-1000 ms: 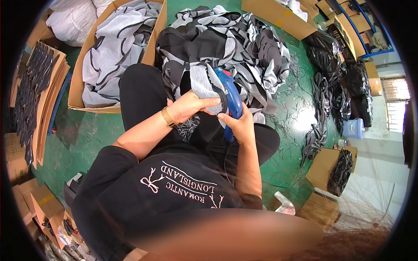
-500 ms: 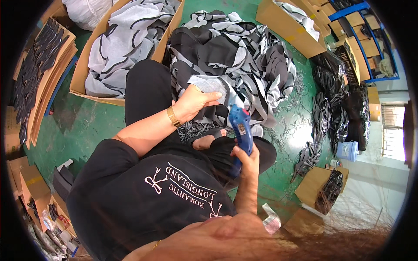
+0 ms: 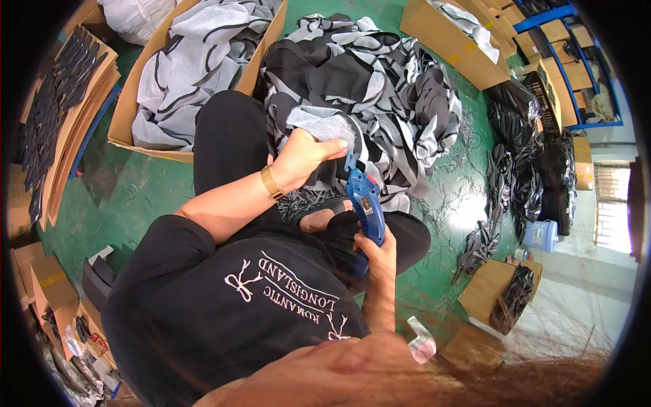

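Left hand pinches a grey fabric piece, right beside the fabric pile. Right hand grips the blue cutter, just below that piece.

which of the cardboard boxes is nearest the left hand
The big open cardboard box full of grey fabric pieces, just beyond the knee. The left hand is closer to it than to the boxes at top right.

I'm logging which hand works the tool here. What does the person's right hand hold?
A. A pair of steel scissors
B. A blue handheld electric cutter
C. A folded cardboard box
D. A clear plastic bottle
B: the right hand grips the handle of the blue handheld electric cutter, its tip at the grey fabric piece that the left hand holds.
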Demonstrator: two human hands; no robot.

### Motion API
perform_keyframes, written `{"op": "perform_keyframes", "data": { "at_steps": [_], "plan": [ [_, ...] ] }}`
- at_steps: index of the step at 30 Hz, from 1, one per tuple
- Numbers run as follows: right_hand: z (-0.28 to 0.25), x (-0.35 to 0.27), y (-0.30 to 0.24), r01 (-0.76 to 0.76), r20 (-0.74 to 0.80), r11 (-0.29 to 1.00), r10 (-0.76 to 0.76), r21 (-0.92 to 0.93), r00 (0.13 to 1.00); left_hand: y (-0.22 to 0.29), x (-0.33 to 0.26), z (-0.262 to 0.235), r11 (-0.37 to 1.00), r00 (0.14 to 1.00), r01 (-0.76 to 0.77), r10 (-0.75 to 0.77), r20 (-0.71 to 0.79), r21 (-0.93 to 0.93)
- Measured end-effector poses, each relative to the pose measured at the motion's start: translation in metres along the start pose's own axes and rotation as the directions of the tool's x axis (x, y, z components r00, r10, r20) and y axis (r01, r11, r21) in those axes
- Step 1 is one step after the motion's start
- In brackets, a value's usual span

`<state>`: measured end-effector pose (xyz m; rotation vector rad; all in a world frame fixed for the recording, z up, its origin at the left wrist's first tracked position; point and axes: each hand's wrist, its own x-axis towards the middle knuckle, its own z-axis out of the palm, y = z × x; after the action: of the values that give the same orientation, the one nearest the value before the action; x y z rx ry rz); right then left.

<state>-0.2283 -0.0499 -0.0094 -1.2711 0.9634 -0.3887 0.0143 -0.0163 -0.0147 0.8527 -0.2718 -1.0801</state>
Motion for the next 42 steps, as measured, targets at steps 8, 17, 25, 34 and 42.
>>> {"op": "perform_keyframes", "data": {
  "at_steps": [8, 17, 25, 34, 42],
  "plan": [
    [0.002, -0.004, 0.0, 0.013, -0.039, 0.999, -0.015, -0.041, 0.999, -0.004, 0.001, -0.004, 0.996, 1.0, 0.012, -0.011, -0.008, 0.087],
    [0.002, -0.003, 0.005, 0.014, -0.039, 1.0, -0.014, -0.005, 0.999, -0.005, -0.004, 0.001, 0.998, 1.0, -0.011, 0.011, 0.003, 0.057],
    [0.005, -0.003, -0.001, 0.02, -0.049, 1.0, -0.019, 0.022, 0.999, -0.004, -0.009, 0.003, 1.0, 1.0, 0.006, -0.006, 0.029, 0.029],
    [0.003, 0.0, -0.007, 0.015, -0.021, 0.995, -0.013, 0.102, 1.0, -0.005, -0.006, -0.005, 0.99, 0.999, -0.014, 0.007, 0.052, 0.139],
    [0.001, 0.002, -0.011, 0.005, 0.04, 0.994, -0.01, 0.108, 0.999, 0.007, -0.004, -0.014, 0.964, 0.988, -0.028, -0.014, 0.153, 0.265]
  ]
}}
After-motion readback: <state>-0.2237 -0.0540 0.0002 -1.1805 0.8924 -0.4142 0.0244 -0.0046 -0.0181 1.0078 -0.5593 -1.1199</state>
